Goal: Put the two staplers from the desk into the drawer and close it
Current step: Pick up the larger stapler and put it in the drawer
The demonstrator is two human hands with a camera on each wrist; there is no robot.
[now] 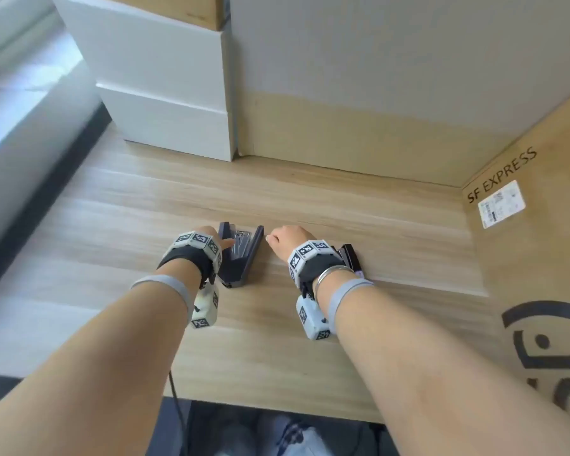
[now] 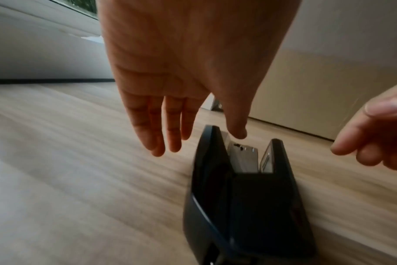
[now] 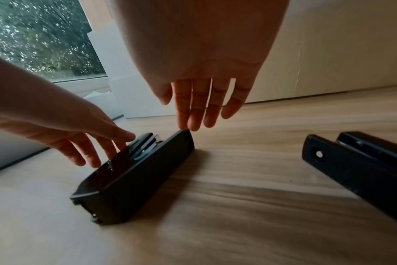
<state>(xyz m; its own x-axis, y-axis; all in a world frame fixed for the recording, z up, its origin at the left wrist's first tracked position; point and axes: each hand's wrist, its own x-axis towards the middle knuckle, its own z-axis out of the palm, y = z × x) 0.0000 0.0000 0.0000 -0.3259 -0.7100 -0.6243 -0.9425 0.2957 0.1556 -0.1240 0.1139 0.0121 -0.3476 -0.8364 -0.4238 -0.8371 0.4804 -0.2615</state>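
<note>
We see 2 staplers on desk [image 1: 310, 199]. Left hand [image 1: 208, 236], right hand [image 1: 285, 241] spread, empty, flanking near stapler [image 1: 241, 255]; pinch its sides. Far stapler [image 3: 360, 161] untouched.

Matt dark plastic stapler [image 3: 134, 172] with shiny metal insert on smooth wood-grain desk [image 1: 310, 205].

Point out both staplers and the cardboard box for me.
left stapler [image 1: 241, 258]: head view, on its metal staple channel.
right stapler [image 3: 356, 161]: right wrist view, on its black side wall.
cardboard box [image 1: 540, 245]: head view, on the printed side facing the desk.
</note>
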